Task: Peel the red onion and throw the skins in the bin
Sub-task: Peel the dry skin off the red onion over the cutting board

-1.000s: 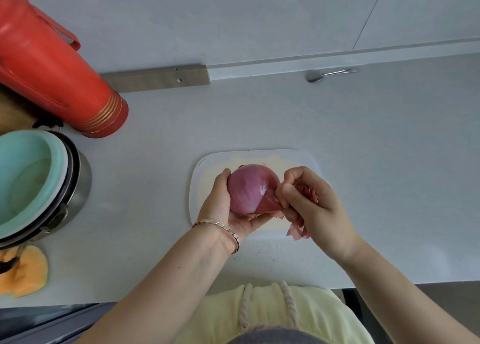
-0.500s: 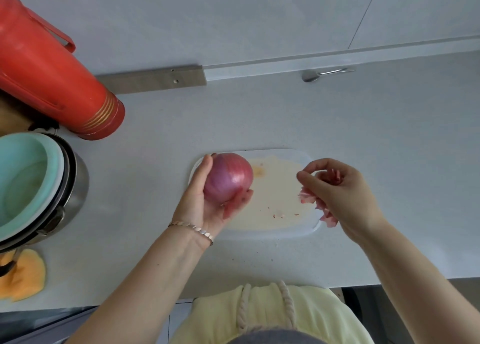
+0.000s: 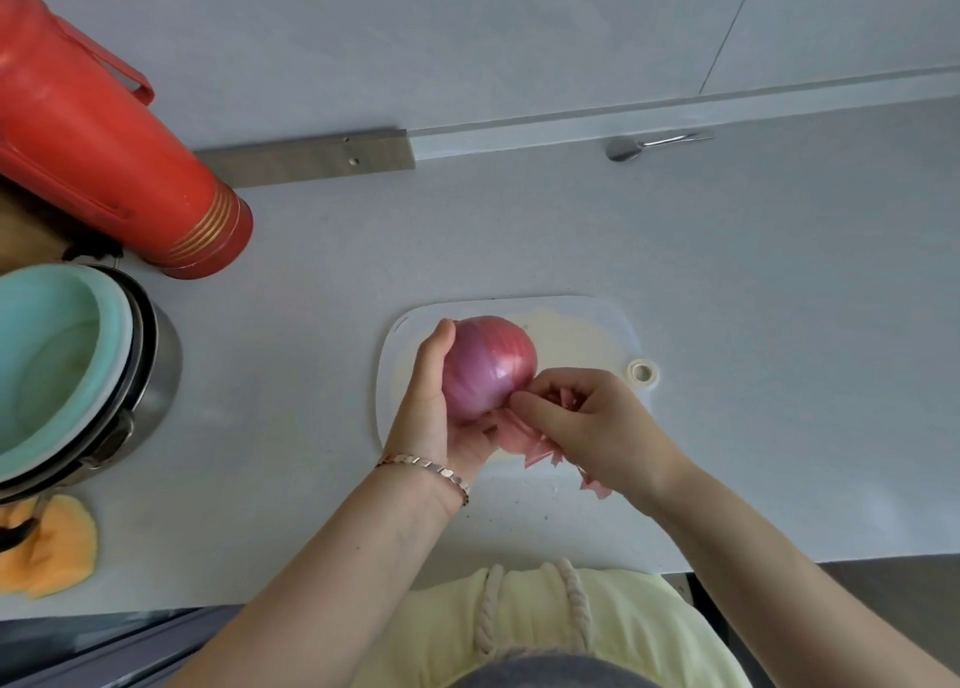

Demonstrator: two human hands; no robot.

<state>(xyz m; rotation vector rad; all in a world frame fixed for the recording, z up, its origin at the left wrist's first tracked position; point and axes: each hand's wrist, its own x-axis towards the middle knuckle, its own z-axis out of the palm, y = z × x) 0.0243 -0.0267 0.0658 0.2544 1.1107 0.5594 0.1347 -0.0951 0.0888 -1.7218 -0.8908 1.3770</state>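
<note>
Right hand [image 3: 597,427] back at red onion [image 3: 488,365], pinching skins [image 3: 535,448]; onion in left hand [image 3: 431,407], grip curled.

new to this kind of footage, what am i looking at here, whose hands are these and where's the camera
No machine here: a person works bare-handed, and every picture comes from one camera worn on their head, looking down. The left hand cups the red onion above a white cutting board on the grey counter. The right hand pinches loose skins beside the onion. Further off are a red flask, a teal bowl stacked in a metal pot, and a spoon. No bin is in view.
</note>
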